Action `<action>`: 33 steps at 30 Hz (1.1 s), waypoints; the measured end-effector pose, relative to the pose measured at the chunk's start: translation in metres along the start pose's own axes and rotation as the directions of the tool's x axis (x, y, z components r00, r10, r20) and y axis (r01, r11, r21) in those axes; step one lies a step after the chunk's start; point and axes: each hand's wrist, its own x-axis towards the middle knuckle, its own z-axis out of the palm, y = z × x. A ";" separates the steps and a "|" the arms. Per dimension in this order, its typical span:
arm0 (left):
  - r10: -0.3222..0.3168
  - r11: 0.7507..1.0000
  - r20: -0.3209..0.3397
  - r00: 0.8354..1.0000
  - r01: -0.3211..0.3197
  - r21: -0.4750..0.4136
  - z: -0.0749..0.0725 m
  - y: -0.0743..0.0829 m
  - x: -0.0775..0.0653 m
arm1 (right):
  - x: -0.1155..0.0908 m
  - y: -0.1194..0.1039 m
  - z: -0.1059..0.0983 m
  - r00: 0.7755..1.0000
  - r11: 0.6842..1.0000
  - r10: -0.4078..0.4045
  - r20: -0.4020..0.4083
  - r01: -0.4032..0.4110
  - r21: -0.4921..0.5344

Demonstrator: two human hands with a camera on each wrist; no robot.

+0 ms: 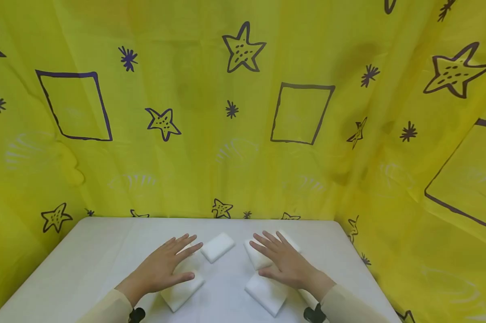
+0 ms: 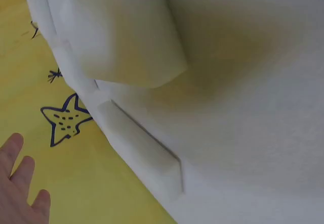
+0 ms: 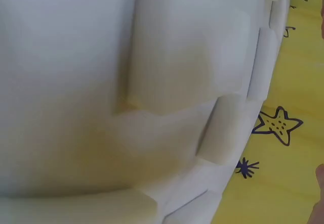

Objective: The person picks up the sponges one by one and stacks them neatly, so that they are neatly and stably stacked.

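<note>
Both hands are held over the white table with fingers spread and nothing in them. My left hand [image 1: 165, 265] is above a white sponge-like block [image 1: 183, 292], and another white block [image 1: 218, 246] lies just beyond its fingertips. Beneath my right hand [image 1: 286, 264] are several more blocks: a near one [image 1: 267, 294], one under the fingers [image 1: 256, 255], one behind [image 1: 292, 241] and one by the wrist [image 1: 307, 297], partly hidden. In the left wrist view a block [image 2: 131, 37] appears close up, fingers [image 2: 23, 186] at the edge. The right wrist view shows a large block [image 3: 187, 57].
The white table [image 1: 117, 242] has rounded far corners. A yellow curtain [image 1: 194, 89] with drawn stars and squares hangs behind it and along both sides. Dark straps [image 1: 137, 315] show at the cuffs of light sleeves [image 1: 107, 309].
</note>
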 end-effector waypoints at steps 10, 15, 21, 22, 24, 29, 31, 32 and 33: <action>-0.094 0.995 -0.152 0.984 0.097 0.009 -0.008 0.003 -0.033 | -0.026 -0.007 0.003 0.988 0.999 0.044 -0.147 -0.039 0.038; -0.161 0.986 -0.175 0.971 0.167 0.019 -0.007 0.004 -0.046 | -0.036 -0.014 0.005 0.974 0.988 0.153 -0.165 -0.147 0.050; -0.192 0.981 -0.213 0.958 0.193 -0.014 -0.004 0.006 -0.057 | -0.046 -0.026 0.007 0.929 0.923 0.356 -0.101 -0.332 0.197; -0.198 0.980 -0.214 0.957 0.198 -0.018 -0.004 0.007 -0.058 | -0.047 -0.027 0.007 0.921 0.909 0.381 -0.087 -0.355 0.220; -0.213 0.977 -0.209 0.954 0.213 -0.026 -0.002 0.008 -0.061 | -0.048 -0.029 0.009 0.902 0.882 0.427 -0.066 -0.399 0.252; -0.218 0.976 -0.216 0.952 0.217 -0.030 0.003 0.009 -0.062 | -0.055 -0.029 0.014 0.857 0.828 0.513 -0.055 -0.476 0.296; -0.222 0.975 -0.214 0.951 0.220 -0.033 0.006 0.010 -0.063 | -0.058 -0.029 0.015 0.841 0.811 0.538 -0.051 -0.501 0.303; -0.226 0.974 -0.212 0.951 0.224 -0.034 0.007 0.010 -0.063 | -0.060 -0.029 0.016 0.835 0.803 0.548 -0.047 -0.510 0.307; -0.231 0.973 -0.209 0.950 0.228 -0.038 0.008 0.010 -0.064 | -0.061 -0.029 0.017 0.829 0.795 0.558 -0.042 -0.519 0.313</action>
